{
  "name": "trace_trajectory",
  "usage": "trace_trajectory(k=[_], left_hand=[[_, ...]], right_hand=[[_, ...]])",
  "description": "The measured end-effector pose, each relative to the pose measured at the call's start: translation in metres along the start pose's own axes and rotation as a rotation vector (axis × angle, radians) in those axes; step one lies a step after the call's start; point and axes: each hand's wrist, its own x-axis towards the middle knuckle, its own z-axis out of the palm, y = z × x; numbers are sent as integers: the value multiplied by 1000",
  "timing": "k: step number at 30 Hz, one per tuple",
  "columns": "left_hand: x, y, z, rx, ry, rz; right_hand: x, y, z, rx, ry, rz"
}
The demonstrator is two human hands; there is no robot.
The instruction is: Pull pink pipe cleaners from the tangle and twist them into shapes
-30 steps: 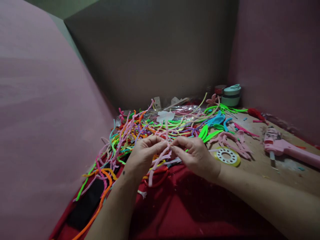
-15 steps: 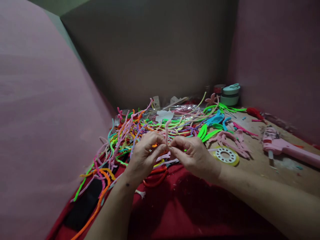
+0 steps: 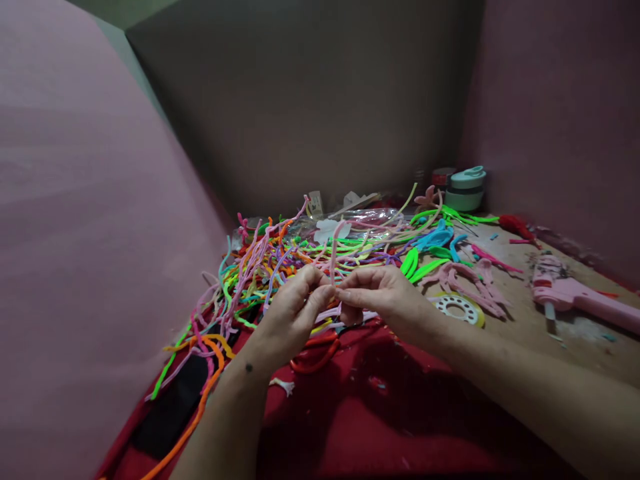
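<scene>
Both hands meet at the centre of the head view, fingertips pinched around the lower end of a pale pink fuzzy stem (image 3: 333, 257) that stands upright between them. My left hand (image 3: 299, 308) has thumb and fingers pressed together on it. My right hand (image 3: 383, 300) pinches at the same spot from the other side; its lower fingers curl beneath. Behind the hands spreads a tangled pile of coloured fuzzy stems (image 3: 255, 250). Red-handled scissors (image 3: 320, 363) lie just below the hands, partly hidden.
To the right are a tape roll (image 3: 479, 317), bent pink stems (image 3: 457, 277), green leaf shapes (image 3: 425, 270) and a pink glue gun (image 3: 575, 293). A mint container (image 3: 466, 190) stands at the back. A black phone-like object (image 3: 173, 407) lies at the lower left on red cloth (image 3: 340, 433).
The right hand's fingers have shifted, with the lower ones now showing below the pinch. The whole scene sits slightly further right in view.
</scene>
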Motion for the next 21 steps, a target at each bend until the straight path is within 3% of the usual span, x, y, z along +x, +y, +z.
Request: trace_trajectory(k=[3,6,10,15,21], left_hand=[[2,-4,7,59,68,31],[2,-8,13,238,144,179],[0,-12,18,424,95,313],[-1,-9,14,381,37,158],[-1,-1,-4,41,-57,-76]], right_hand=[[0,0,0,25,76,-3],[-1,4,1,-69,156,-45],[0,14,3,-130,175,-118],[0,15,3,-172,163,-76],[4,8,-7,104,-148,66]])
